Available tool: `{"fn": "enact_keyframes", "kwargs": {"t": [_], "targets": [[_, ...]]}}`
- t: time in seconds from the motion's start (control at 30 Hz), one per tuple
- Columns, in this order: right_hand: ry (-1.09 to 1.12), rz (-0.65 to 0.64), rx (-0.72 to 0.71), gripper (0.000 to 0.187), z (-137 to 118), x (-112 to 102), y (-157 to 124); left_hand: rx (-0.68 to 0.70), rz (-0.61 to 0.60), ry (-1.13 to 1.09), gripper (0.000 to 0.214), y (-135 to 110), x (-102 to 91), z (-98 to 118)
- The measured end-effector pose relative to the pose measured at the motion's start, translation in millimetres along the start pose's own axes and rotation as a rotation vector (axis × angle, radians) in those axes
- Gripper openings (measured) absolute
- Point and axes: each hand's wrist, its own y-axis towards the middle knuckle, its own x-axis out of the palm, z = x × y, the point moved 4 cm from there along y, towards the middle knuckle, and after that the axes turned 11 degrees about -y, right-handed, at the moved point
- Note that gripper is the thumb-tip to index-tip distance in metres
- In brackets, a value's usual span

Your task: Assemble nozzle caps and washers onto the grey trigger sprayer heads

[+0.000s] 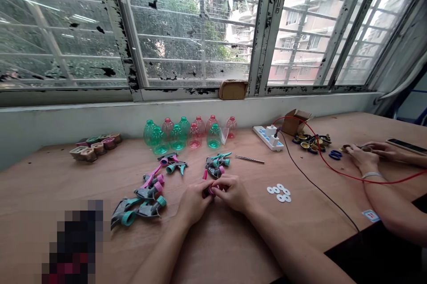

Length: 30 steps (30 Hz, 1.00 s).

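My left hand (196, 201) is closed around a spray trigger head (207, 191) with a dark body and pink parts, mostly hidden by the fingers. The fingers of my right hand (231, 191) pinch its pink collar from the other side. Just beyond my hands lies a small group of grey spray heads (213, 164) with teal and pink collars. More spray heads (147, 192) are scattered to the left of my left hand. Several flat white washers (280, 192) rest on the table to the right of my right hand.
Green and pink clear bottles (177, 138) stand along the wall. Metal tweezers (249, 159) lie before a power strip (268, 138), whose cables cross the right side. A co-worker's hands (365, 155) work near blue scissors (335, 155) and dark round parts (310, 144). Small containers (96, 146) sit far left.
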Motion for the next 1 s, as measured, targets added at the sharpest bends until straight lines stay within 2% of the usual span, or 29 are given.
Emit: {"fn": "enact_keyframes", "kwargs": {"t": [0.37, 0.77, 1.0], "targets": [[-0.017, 0.003, 0.029, 0.013, -1.5, 1.0, -0.2, -0.050, -0.021, 0.026, 0.042, -0.6, 0.5, -0.5], [0.033, -0.036, -0.009, 0.014, 0.7, 0.8, 1.4, -0.025, -0.006, 0.002, 0.041, 0.2, 0.0, 1.7], [0.046, -0.028, 0.029, 0.012, -1.5, 0.6, 4.4, -0.033, -0.021, 0.027, 0.036, 1.6, -0.1, 2.4]]}}
